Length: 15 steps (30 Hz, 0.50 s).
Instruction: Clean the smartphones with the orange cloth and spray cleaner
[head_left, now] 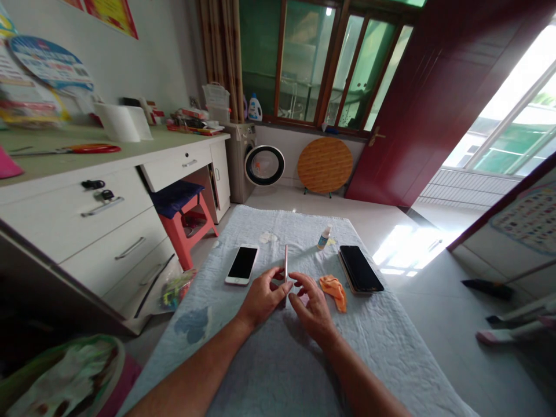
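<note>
A slim pinkish smartphone [286,259] stands edge-on above the cloth, so its screen and back hardly show. My left hand [263,297] is closed around its lower part, thumb on the near edge. On the phone's other side is my right hand [313,310], its fingers bent and apart with nothing in them; whether a fingertip touches the phone I cannot tell. A white phone with a dark screen [242,263] lies to the left. To the right are a crumpled orange cloth [333,291], a small spray bottle [324,237] standing upright, and a black phone [361,269] lying on something pale-edged.
A light blue quilted cover [278,359] spreads over the surface under my hands. At left are a white desk [125,191], a red stool [186,217] and a bin [117,370]. Behind stand a washing machine with its door [264,165] open and a round wooden tabletop [325,165].
</note>
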Tool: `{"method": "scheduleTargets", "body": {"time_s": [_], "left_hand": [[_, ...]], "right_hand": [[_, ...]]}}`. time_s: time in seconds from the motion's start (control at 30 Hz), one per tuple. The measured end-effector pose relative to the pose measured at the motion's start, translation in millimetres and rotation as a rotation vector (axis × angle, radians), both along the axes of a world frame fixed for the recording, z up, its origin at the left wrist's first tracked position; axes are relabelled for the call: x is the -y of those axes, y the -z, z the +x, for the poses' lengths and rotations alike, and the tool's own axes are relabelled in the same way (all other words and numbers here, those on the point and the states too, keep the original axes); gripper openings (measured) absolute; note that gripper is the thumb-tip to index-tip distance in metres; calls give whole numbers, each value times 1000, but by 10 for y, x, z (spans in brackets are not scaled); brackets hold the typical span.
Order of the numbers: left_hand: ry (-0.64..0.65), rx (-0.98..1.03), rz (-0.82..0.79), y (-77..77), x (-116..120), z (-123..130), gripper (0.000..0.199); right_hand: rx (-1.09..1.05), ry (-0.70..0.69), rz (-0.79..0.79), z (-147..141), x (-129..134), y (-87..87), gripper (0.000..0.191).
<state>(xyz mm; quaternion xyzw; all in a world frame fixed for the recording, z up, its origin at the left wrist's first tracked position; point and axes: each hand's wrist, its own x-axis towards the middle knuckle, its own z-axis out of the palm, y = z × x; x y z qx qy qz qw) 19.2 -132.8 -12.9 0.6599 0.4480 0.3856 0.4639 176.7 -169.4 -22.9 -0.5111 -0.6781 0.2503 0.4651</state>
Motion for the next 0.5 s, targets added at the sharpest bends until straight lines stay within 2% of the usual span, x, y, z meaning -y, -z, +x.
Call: {"method": "scheduleTargets", "body": {"time_s": [0.1, 0.23, 0.37, 0.5], "left_hand": [[-35, 10, -14, 3, -39, -33, 43], [-156, -13, -16, 25, -98, -58, 39], [-134, 100, -139, 83, -98, -5, 40], [-139, 134, -195, 144, -50, 75, 40]], "right_hand": [[1, 43, 2, 18, -32, 40, 34], [31, 182, -15, 81, -102, 101, 27], [138, 288, -49, 165, -137, 121, 27], [232, 318, -91, 219, -138, 131, 28]]}}
